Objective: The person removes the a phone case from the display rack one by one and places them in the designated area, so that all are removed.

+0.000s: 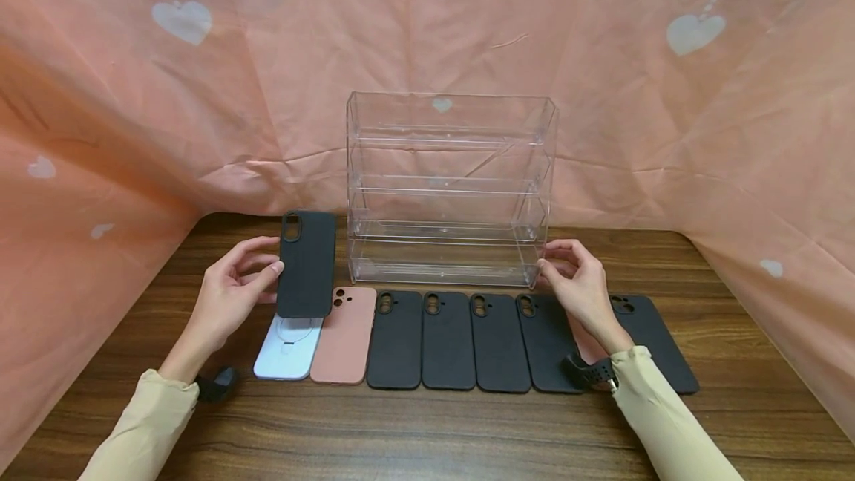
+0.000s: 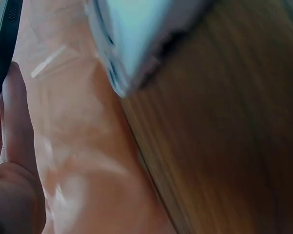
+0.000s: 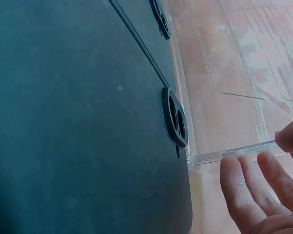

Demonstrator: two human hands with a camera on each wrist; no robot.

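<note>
My left hand [image 1: 230,288] holds a black phone case [image 1: 306,266] upright by its left edge, thumb in front and fingers behind. The raised case overlaps the top of a white phone case [image 1: 286,355] with a ring mark. In the left wrist view only the held case's dark edge [image 2: 6,44] shows, against the fingers [image 2: 17,107]. At the lower right side of a clear tiered display rack [image 1: 444,273], my right hand [image 1: 576,280] pinches the side panel between thumb and fingers. The right wrist view shows the fingertips [image 3: 230,168] along that edge.
A row of cases lies before the rack: a pink one [image 1: 343,340], several black ones [image 1: 447,344], another pink one [image 1: 588,340] partly under my right wrist, and a black one [image 1: 657,344] at the right end. Peach cloth [image 1: 441,36] hangs behind the wooden table [image 1: 401,436].
</note>
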